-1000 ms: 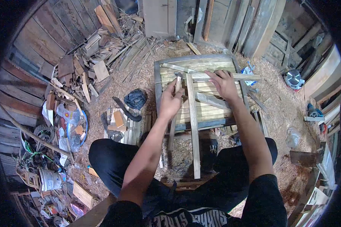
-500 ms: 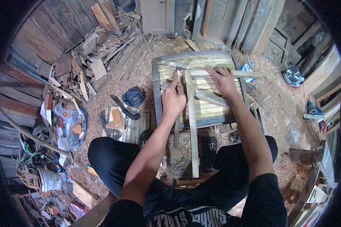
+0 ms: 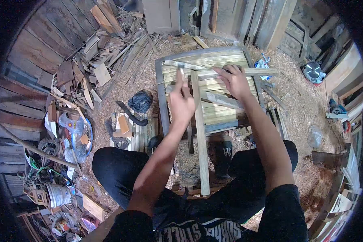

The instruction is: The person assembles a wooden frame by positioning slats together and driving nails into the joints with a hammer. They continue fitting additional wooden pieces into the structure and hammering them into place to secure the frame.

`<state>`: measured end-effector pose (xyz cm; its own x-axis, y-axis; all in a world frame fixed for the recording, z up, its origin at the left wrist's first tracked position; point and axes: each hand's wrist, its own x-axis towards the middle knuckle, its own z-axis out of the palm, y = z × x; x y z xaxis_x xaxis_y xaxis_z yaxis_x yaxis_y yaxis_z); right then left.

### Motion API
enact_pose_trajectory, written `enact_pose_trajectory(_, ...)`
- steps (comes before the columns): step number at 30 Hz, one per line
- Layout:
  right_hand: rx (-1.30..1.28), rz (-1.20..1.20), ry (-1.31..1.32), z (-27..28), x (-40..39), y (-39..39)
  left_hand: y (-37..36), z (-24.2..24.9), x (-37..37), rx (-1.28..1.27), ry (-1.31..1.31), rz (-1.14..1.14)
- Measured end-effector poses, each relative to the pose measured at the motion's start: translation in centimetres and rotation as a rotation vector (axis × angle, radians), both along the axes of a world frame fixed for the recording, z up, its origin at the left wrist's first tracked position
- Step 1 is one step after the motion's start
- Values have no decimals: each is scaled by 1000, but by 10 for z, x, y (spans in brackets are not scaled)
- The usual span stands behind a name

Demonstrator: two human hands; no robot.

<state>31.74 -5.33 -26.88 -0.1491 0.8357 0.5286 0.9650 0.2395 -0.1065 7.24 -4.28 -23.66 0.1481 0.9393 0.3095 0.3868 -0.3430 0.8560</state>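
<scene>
My left hand [image 3: 182,105] is closed around the handle of a hammer [image 3: 181,65], its small metal head a little blurred over a slanting wooden strip [image 3: 171,63]. My right hand [image 3: 236,82] is closed with thumb and fingers at a pale horizontal wooden strip [image 3: 263,71], close to where the pieces meet. From that joint a long wooden strip [image 3: 202,161] runs down toward my lap. Underneath lies a slatted wooden panel [image 3: 224,117] with a grey frame. Another short piece of wood [image 3: 222,100] rests slantwise on the slats.
A black plastic bag [image 3: 140,101] and a dark curved bar [image 3: 132,114] lie left of the panel. Scrap wood [image 3: 74,76] is heaped further left. On the right are a circular saw [image 3: 313,72] and a blue power tool [image 3: 336,109]. Shavings cover the floor [image 3: 294,105].
My left hand has shifted slightly left with the hammer, whose head is now over the slanting strip. My right hand stays at the horizontal strip. The camera view has shifted a little.
</scene>
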Motion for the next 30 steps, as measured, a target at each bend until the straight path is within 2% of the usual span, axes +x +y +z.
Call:
enact_pose_trajectory(1, -21, -11, 16, -1, 0, -1, -1, 7, 1, 19, -105, 45)
enact_pose_trajectory(4, 0, -17, 30, -1, 0, -4, -10, 20, 2, 85, -28, 31)
enact_pose_trajectory(5, 8, -10, 39, -2, 0, -3, -6, 28, -1, -337, 231, -14)
enact_pose_trajectory(6, 12, -7, 37, -3, 1, -2, -3, 22, -5, -333, 229, -11)
enact_pose_trajectory(8, 1, -25, 79, -7, 4, -1, 3, -1, -8, -70, 119, -13)
enact_pose_trajectory(9, -2, -21, 91, -8, 5, -2, 1, 11, -5, -18, 45, 36)
enact_pose_trajectory(12, -19, -36, 73, -10, 7, -3, 2, 28, -5, -72, -4, 65)
enact_pose_trajectory(13, -7, -34, 51, -10, 7, -4, 9, 22, -8, -203, 16, 53)
enact_pose_trajectory(14, -2, -30, 47, -9, 7, -3, 13, 14, -9, -197, 12, 57)
enact_pose_trajectory(16, -46, -19, 58, -9, 7, -1, 22, -4, -12, -10, 111, -11)
enact_pose_trajectory(18, -40, -21, 50, -9, 8, 1, 29, -12, -8, 9, 150, -19)
enact_pose_trajectory(20, -47, -16, 70, -9, 7, 0, 32, -14, -6, -228, 117, -78)
enact_pose_trajectory(24, -54, -36, 70, -6, 6, -1, 29, -4, 0, -233, 58, -92)
enact_pose_trajectory(26, 5, -27, 58, -6, 4, -1, 20, 5, 8, 78, -25, -32)
enact_pose_trajectory(27, 0, -29, 60, -7, 3, -3, 17, 7, 8, 16, 85, -8)
enact_pose_trajectory(28, -4, -21, 65, -7, 3, -2, 20, 10, 7, 15, 84, -9)
enact_pose_trajectory(30, -5, -14, 66, -5, 5, 0, 35, 17, 4, -171, 335, -169)
